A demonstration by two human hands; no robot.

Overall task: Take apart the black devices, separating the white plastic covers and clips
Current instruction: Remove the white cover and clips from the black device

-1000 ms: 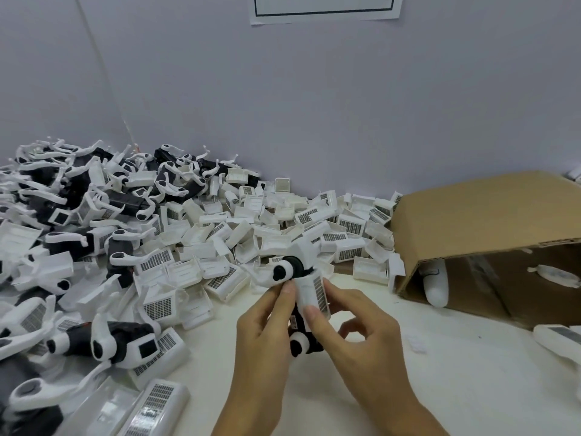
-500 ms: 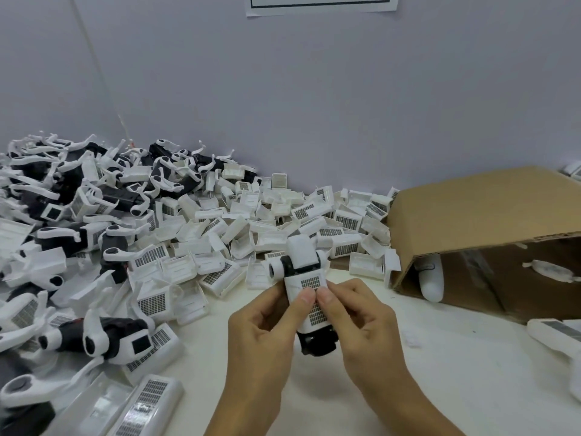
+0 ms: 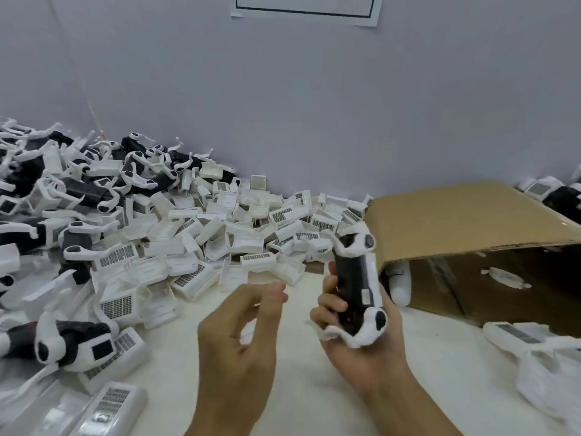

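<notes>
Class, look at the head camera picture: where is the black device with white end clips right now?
The black device with white end clips stands nearly upright in the right hand, right of centre, just before the brown cardboard box.
</notes>
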